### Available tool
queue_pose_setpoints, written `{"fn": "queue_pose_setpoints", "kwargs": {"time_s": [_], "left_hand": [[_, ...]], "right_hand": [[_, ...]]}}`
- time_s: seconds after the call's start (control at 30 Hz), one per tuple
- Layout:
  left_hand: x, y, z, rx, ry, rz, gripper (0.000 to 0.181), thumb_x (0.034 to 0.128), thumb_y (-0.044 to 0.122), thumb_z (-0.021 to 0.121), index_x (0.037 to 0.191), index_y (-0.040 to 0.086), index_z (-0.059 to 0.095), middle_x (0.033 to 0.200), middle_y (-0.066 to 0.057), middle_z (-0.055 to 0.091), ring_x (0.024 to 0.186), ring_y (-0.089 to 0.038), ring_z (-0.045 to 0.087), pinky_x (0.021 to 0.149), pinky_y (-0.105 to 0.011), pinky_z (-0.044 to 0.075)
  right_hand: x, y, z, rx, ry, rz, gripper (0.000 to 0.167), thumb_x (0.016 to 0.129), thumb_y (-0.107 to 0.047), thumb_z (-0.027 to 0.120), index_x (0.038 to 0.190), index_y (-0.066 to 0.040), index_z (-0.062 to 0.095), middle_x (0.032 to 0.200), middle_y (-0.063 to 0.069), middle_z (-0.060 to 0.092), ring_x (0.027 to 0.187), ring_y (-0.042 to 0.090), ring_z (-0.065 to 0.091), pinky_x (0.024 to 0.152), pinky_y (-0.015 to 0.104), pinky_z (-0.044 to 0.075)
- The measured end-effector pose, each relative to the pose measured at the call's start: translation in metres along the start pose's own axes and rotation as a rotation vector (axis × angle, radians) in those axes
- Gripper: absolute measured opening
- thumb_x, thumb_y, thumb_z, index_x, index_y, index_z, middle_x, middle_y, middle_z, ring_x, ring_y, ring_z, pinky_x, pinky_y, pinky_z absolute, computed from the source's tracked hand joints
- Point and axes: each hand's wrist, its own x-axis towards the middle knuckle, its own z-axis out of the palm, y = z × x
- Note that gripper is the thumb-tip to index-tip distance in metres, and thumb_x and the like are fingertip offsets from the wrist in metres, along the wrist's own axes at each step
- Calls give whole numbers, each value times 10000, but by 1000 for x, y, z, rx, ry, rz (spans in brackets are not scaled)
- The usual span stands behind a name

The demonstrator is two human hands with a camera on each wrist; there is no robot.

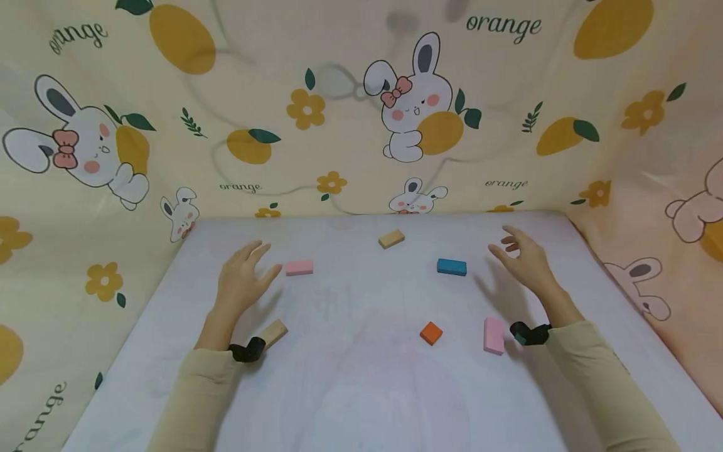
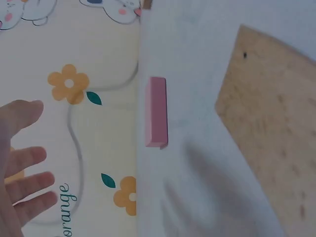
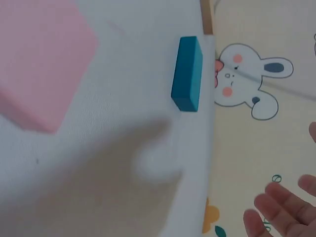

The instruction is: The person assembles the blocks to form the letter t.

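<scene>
My left hand (image 1: 243, 279) hovers over the left side of the table, fingers relaxed and holding nothing. Just right of its thumb lies a pink block (image 1: 299, 268), also seen in the left wrist view (image 2: 157, 112). A plain wooden block (image 1: 275, 334) sits beside the left wrist, partly hidden by the wrist camera. On the right, my right hand (image 1: 525, 260) is raised above the table with loosely bent fingers, nothing in them. To its left is a blue block (image 1: 452, 267). A second pink block (image 1: 494, 336) lies near the right wrist, left of its camera.
An orange block (image 1: 432, 333) lies right of the middle, toward the front. Another wooden block (image 1: 391, 238) is near the back edge of the white table (image 1: 361, 389). A patterned cloth (image 1: 350, 125) rises behind the table and along both sides.
</scene>
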Motion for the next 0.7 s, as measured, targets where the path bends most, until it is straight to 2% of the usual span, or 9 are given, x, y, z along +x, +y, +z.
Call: {"fn": "queue_pose_setpoints", "kwargs": {"time_s": [0.1, 0.17, 0.27, 0.33, 0.4, 0.57, 0.7], "left_hand": [[-5, 0, -1, -91, 22, 36, 504, 873, 288, 691, 1303, 47, 587, 1356, -197, 560, 1256, -405, 528, 1006, -601, 436], [-8, 0, -3, -142, 0, 55, 482, 877, 255, 692, 1296, 38, 591, 1339, -199, 562, 1253, -400, 523, 1008, -595, 440], [-12, -1, -8, -223, -54, 85, 458, 883, 201, 691, 1292, 22, 591, 1316, -204, 563, 1251, -393, 514, 1030, -585, 434], [-15, -2, -10, -269, -96, 102, 446, 887, 177, 688, 1293, 19, 591, 1304, -205, 564, 1245, -393, 514, 1041, -579, 430], [-17, -5, -13, -303, -134, 121, 434, 888, 163, 687, 1288, 22, 597, 1279, -198, 577, 1229, -391, 527, 1036, -575, 435], [-23, -15, -13, -355, -225, 163, 385, 886, 148, 687, 1255, 54, 631, 1173, -149, 652, 1093, -330, 604, 953, -547, 489], [-27, -25, -12, -427, -354, 150, 378, 908, 158, 658, 1272, 64, 618, 1108, -142, 679, 1004, -275, 626, 922, -546, 499]], "right_hand": [[0, 0, 1, 26, -35, 25, 600, 966, -353, 556, 1399, 39, 420, 1188, 310, 615, 1063, 438, 595, 780, 420, 511], [0, 2, 2, 51, -64, 35, 572, 964, -350, 561, 1372, 37, 456, 1174, 296, 629, 1030, 384, 611, 736, 280, 497], [1, 5, 4, 103, -117, 47, 553, 963, -333, 569, 1355, 44, 473, 1180, 302, 619, 923, 179, 624, 672, 147, 472], [1, 8, 6, 147, -163, 56, 554, 967, -325, 566, 1360, 51, 465, 1194, 316, 602, 864, 47, 587, 658, 131, 492], [2, 11, 8, 190, -208, 65, 553, 973, -315, 559, 1365, 61, 453, 1205, 333, 587, 799, -23, 561, 661, 156, 516], [7, 16, 13, 259, -320, 103, 544, 982, -309, 547, 1368, 63, 455, 1122, 299, 612, 772, 69, 598, 682, 234, 541], [10, 15, 19, 278, -401, 161, 556, 978, -313, 555, 1389, 45, 442, 1089, 230, 614, 806, 110, 589, 715, 228, 521]]}}
